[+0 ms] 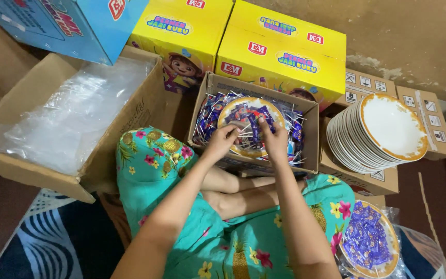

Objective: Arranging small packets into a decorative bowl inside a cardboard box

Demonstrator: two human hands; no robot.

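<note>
Plate: our gold-rimmed plate sits mid-box in the cardboard box, on the wrapped lollipops.
Left hand: at its near-left rim, fingers pinched on sweets.
Right hand: at its near-right rim, fingers curled on sweets.
Nearer: neither; both touch.

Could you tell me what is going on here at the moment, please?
A person sits cross-legged on the floor with a small open cardboard box of wrapped lollipops in front of them. A gold-rimmed plate lies in that box, and the left hand and right hand are both on the sweets heaped on it. To the right, a stack of empty plates leans on another carton. A filled plate in clear wrap rests by the right knee. A big box of clear plastic bags stands to the left.
</note>
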